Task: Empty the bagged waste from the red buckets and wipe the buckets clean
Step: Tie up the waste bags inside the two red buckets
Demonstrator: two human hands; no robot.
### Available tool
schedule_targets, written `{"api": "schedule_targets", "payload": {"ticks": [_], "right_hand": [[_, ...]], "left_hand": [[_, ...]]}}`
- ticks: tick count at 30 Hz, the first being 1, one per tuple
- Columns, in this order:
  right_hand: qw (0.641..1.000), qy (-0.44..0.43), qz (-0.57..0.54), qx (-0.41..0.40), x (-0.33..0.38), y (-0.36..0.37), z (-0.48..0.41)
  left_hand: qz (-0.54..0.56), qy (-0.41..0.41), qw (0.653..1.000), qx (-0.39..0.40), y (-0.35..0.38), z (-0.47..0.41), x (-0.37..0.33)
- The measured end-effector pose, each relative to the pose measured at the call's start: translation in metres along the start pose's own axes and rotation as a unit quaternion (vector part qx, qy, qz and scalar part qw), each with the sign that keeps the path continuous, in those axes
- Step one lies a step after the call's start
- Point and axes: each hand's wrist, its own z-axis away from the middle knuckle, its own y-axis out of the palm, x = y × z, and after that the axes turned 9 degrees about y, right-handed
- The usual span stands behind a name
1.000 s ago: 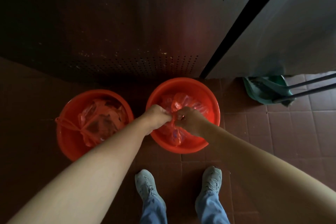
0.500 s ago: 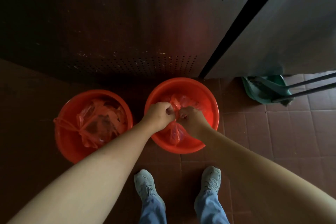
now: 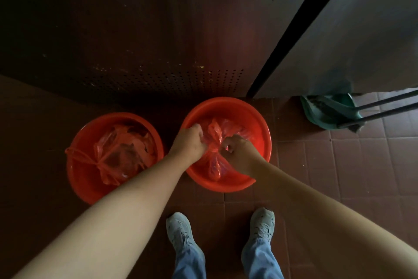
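Observation:
Two red buckets stand on the tiled floor in front of my feet. In the right bucket (image 3: 260,127) lies a red plastic bag (image 3: 214,131), gathered at its neck. My left hand (image 3: 188,140) grips the bag's neck from the left. From the right, my right hand (image 3: 237,152) pinches the same gathered plastic, fingers curled. The hands are nearly touching over the bucket's middle. The left bucket (image 3: 79,179) holds another red bag (image 3: 124,149), tied, with its knotted handles draped over the left rim. Neither hand touches it.
A dark perforated panel (image 3: 169,79) rises right behind the buckets, and a grey door or cabinet (image 3: 350,41) stands at the back right. A green dustpan (image 3: 325,111) with dark long handles leans at the right. My shoes (image 3: 181,231) stand just behind the buckets.
Both hands have stayed on the right bucket's bag, shifting slightly as they bunch its neck tighter. The buckets have not moved.

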Motion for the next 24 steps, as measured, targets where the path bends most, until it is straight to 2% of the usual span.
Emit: {"api": "schedule_targets", "payload": {"ticks": [4, 6, 8, 10, 12, 15, 17, 18, 22, 24], "right_hand": [[0.999, 0.038, 0.034, -0.006, -0.017, -0.014, 0.002], [0.991, 0.124, -0.007, -0.04, -0.028, -0.019, 0.006], [0.968, 0.216, -0.071, -0.104, -0.033, -0.021, 0.009], [0.935, 0.289, -0.107, -0.175, -0.035, -0.022, 0.01], [0.922, 0.33, -0.062, -0.193, -0.032, -0.024, 0.014], [0.944, 0.252, 0.172, -0.124, -0.031, -0.027, 0.013], [0.941, 0.229, 0.227, -0.101, -0.029, -0.034, 0.009], [0.94, 0.245, 0.217, -0.101, -0.028, -0.04, 0.006], [0.919, 0.386, 0.003, -0.085, -0.037, -0.056, -0.002], [0.928, 0.365, 0.025, -0.072, -0.044, -0.057, -0.001]], "left_hand": [[0.072, -0.14, 0.986, -0.045, -0.007, -0.006, 0.009], [0.069, -0.194, 0.978, -0.038, -0.013, -0.009, 0.018], [0.054, -0.218, 0.974, -0.039, -0.014, -0.01, 0.021], [0.05, -0.212, 0.975, -0.046, -0.01, -0.009, 0.017], [0.048, -0.2, 0.978, -0.043, -0.004, -0.005, 0.009], [-0.032, -0.145, 0.988, -0.031, 0.004, 0.004, 0.002], [-0.073, -0.122, 0.99, -0.019, 0.006, 0.008, 0.001], [-0.069, -0.128, 0.989, -0.003, 0.007, 0.009, 0.003], [0.02, -0.175, 0.984, 0.033, 0.0, 0.003, 0.005], [0.017, -0.164, 0.986, 0.02, -0.006, 0.0, 0.006]]}}
